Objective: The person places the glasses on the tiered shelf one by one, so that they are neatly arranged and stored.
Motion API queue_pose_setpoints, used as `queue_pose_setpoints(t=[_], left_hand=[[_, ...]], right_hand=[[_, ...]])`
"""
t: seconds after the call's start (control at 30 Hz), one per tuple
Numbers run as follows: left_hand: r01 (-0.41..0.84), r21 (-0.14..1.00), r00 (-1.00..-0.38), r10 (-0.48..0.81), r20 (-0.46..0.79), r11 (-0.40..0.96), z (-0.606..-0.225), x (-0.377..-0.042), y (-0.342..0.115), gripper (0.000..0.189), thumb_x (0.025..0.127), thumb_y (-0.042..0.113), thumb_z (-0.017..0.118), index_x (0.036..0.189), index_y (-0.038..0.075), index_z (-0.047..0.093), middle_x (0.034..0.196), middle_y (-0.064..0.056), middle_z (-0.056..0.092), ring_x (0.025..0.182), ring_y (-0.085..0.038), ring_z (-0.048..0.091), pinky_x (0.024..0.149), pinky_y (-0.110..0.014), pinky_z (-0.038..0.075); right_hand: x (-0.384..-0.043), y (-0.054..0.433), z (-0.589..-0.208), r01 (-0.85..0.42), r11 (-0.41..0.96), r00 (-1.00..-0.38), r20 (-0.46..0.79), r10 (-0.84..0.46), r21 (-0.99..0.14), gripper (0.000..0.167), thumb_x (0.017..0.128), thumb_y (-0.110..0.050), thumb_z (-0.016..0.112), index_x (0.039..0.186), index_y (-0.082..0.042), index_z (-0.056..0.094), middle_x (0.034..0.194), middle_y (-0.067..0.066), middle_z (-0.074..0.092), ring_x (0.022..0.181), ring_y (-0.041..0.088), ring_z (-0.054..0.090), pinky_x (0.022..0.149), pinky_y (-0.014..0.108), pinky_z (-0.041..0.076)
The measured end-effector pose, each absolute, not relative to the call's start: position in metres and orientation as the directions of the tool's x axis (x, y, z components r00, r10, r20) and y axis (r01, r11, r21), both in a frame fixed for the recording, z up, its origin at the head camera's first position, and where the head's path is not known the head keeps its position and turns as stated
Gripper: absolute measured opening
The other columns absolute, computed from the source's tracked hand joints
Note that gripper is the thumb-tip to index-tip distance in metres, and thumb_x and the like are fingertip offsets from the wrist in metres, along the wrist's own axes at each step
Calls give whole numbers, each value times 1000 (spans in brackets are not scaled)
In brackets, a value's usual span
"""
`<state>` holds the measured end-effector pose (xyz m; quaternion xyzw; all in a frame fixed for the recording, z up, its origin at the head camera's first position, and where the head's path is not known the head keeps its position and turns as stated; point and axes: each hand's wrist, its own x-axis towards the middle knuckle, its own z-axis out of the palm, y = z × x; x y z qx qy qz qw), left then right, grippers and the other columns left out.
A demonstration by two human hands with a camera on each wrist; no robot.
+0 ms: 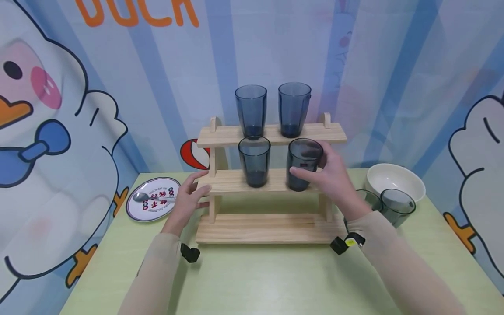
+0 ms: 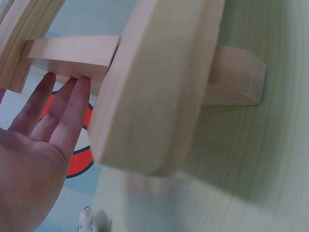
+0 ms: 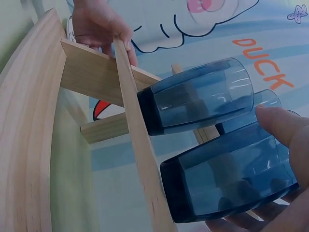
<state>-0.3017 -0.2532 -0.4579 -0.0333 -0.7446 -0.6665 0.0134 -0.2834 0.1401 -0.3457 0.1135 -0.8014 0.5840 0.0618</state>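
Note:
My right hand [image 1: 334, 179] grips a dark blue-grey glass [image 1: 302, 164], thumb in front and fingers around the far side. The glass's base is right at the middle shelf [image 1: 228, 181] of a three-tier wooden rack [image 1: 260, 236]. To its left on that shelf stands another glass [image 1: 256, 170]. Two more tinted glasses, a left one [image 1: 251, 109] and a right one [image 1: 294, 109], stand upright on the top shelf. My left hand [image 1: 187, 203] holds the rack's left end at the middle shelf; its fingers [image 2: 65, 113] reach the wooden upright [image 2: 72, 50].
A white oval plate [image 1: 138, 212] with a spoon [image 1: 140, 197] lies left of the rack. On the right stand a white bowl [image 1: 393, 175] and greenish glasses [image 1: 398, 205], partly behind my right forearm. A printed duck curtain [image 1: 169, 78] hangs behind the table [image 1: 260, 280].

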Motion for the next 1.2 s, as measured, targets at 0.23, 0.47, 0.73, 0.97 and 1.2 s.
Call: queue_pose_setpoints(t=[0.23,0.47,0.73,0.97,1.2], left_hand=[[78,992,-997,36,74,103,-460,-304,-253,50,105,26,66,153,28,52,154,-17,51,131,-42,59,93,-57,60],[81,991,-996,38,77,102,-460,-303,-252,50,105,25,66,154,26,52,154,-18,51,130,-42,59,94,-58,59],[68,993,-997,41,65,99,-459,-302,-252,52,106,26,65,156,25,50,157,-17,49,132,-43,57,96,-58,58],[67,992,-997,34,63,109,-457,-301,-252,51,106,25,64,156,25,50,156,-18,49,131,-43,58,96,-58,58],[72,992,-997,38,68,102,-458,-303,-253,51,106,25,65,155,25,50,155,-18,50,130,-43,59,95,-58,58]], right_hand=[[-292,131,-349,-252,322,-968,236,-88,-913,83,83,-38,92,151,-18,49,139,5,58,127,23,59,111,46,48],[-295,128,-348,-239,353,-971,225,-82,-905,89,83,-41,91,156,-20,46,143,7,58,129,28,58,111,50,48],[-301,127,-351,-245,346,-969,223,-103,-906,88,86,-43,88,158,-20,42,143,6,60,133,27,56,113,51,46],[-304,127,-355,-252,329,-967,224,-123,-910,89,88,-42,86,160,-20,38,147,10,58,134,31,55,112,53,47],[-304,124,-357,-267,343,-964,246,-104,-901,90,88,-43,86,159,-17,37,144,12,57,129,32,56,110,53,48]])
